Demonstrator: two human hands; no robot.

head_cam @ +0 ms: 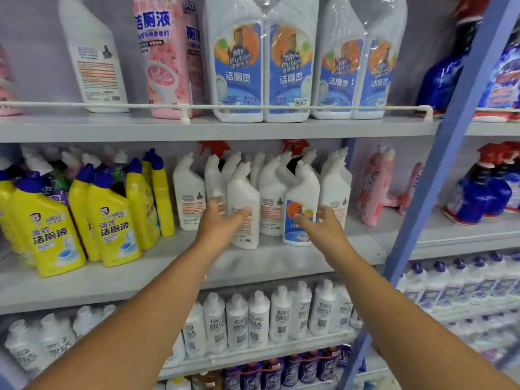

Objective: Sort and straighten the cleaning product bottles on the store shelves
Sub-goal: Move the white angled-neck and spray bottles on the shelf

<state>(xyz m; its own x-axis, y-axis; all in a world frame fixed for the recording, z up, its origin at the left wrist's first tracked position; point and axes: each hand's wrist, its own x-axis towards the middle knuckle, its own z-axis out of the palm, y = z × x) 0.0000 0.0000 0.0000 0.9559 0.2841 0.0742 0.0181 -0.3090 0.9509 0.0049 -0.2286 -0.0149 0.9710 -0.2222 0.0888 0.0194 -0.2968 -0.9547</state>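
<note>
Several white angled-neck toilet cleaner bottles stand on the middle shelf (267, 260). My left hand (222, 220) reaches a front white bottle (243, 192) that shows its back label; the thumb and fingers spread around its lower half, touching it. My right hand (318, 223) is at a second front white bottle (302, 198) with a blue and orange label facing out; thumb and fingers lie loosely on either side of its label. Both bottles stand upright, forward of the row behind them.
Yellow bottles with blue caps (112, 220) crowd the left of the same shelf, pink bottles (375, 187) the right. Large white twin packs (261, 66) stand on the shelf above behind a white rail. A blue upright post (439, 164) rises at the right.
</note>
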